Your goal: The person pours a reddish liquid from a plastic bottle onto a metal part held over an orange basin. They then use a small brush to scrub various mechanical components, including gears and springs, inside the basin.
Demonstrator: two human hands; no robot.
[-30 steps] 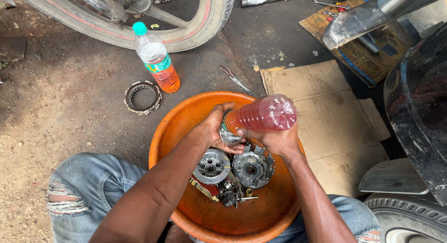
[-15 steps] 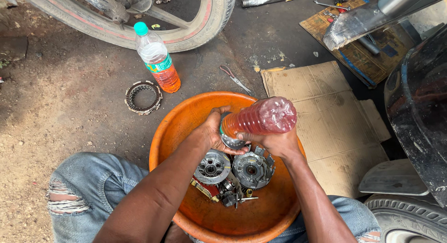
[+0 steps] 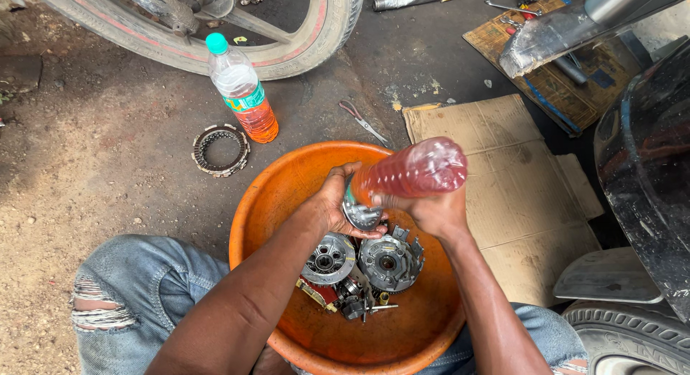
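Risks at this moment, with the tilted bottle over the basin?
1. The right hand tips the bottle of reddish liquid over a small metal part held in the left hand; the wet part could slip from that grip into the orange basin.
2. Liquid may splash past the rim onto the cardboard or the jeans.
3. Clutch parts crowd the basin floor; a dropped piece could knock them.

An orange basin (image 3: pixel 266 202) holds grey metal clutch parts (image 3: pixel 388 261). At twelve o'clock in it, a clear bottle of pinkish-red liquid (image 3: pixel 413 170). At ten o'clock, an orange-filled bottle with turquoise cap (image 3: pixel 241 91). Brown cardboard (image 3: pixel 503 174) at three o'clock.
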